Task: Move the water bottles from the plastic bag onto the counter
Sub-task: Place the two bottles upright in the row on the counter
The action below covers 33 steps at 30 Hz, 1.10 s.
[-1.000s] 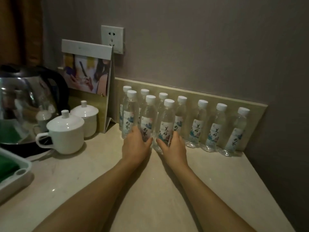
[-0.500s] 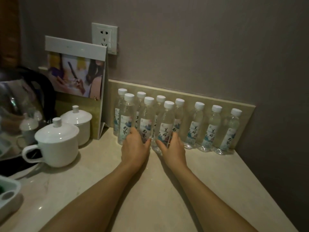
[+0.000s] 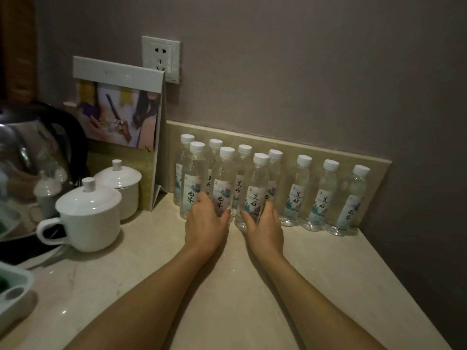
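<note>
Several clear water bottles with white caps and printed labels stand upright on the beige counter (image 3: 316,269), in two rows against the low backsplash. My left hand (image 3: 206,224) grips the base of the middle front-row bottle (image 3: 223,184), thumb on its right side. My right hand (image 3: 265,227) grips the base of the right front-row bottle (image 3: 255,193), thumb on its left and fingers on its right. A third front-row bottle (image 3: 193,180) stands just left of my left hand. Three more bottles (image 3: 326,195) stand apart at the right. No plastic bag is in view.
Two white lidded cups (image 3: 88,215) stand left of the bottles. A steel kettle (image 3: 30,157) sits at far left, a standing card (image 3: 118,109) behind the cups, a wall socket (image 3: 161,59) above. A tray corner (image 3: 12,286) shows at lower left.
Both hands keep hold of the same two front-row bottles. The view has shifted a little; the bottles have barely moved.
</note>
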Tool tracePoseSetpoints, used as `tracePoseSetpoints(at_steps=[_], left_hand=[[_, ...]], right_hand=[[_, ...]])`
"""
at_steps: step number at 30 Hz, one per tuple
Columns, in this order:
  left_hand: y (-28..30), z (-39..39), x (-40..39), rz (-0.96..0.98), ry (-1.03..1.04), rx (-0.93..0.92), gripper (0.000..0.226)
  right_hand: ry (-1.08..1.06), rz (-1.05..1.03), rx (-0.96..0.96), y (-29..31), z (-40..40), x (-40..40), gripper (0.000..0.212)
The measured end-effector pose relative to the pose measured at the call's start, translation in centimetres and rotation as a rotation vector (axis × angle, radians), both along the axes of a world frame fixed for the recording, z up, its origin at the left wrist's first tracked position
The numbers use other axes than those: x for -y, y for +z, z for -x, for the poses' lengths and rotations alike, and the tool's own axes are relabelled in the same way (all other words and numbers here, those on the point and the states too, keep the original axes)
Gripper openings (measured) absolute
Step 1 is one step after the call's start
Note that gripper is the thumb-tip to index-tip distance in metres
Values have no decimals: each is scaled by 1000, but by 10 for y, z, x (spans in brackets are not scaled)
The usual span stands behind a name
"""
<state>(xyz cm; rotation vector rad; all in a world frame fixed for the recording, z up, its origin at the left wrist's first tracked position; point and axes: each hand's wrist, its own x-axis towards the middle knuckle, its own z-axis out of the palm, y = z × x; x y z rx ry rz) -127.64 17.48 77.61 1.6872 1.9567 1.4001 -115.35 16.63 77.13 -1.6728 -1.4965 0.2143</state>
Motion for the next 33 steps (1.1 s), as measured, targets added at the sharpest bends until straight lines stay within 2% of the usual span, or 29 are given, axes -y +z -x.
tracePoseSetpoints(at_steps=[6,11,18,33], left_hand=[[-1,1,-1,-15,-33,31,44],[-2,5,-3,-22,-86,43,44],[-4,6,-4,-25,-80,37,45],[-6,6,-1,-27,-54,24,47]], right_hand=[[9,17,-49,0,-2,-2,47],[36,14,-54,0,-5,-3,42],[34,5,-28,-1,-6,-4,38],[-32,-16,-9,-2,-1,-2,46]])
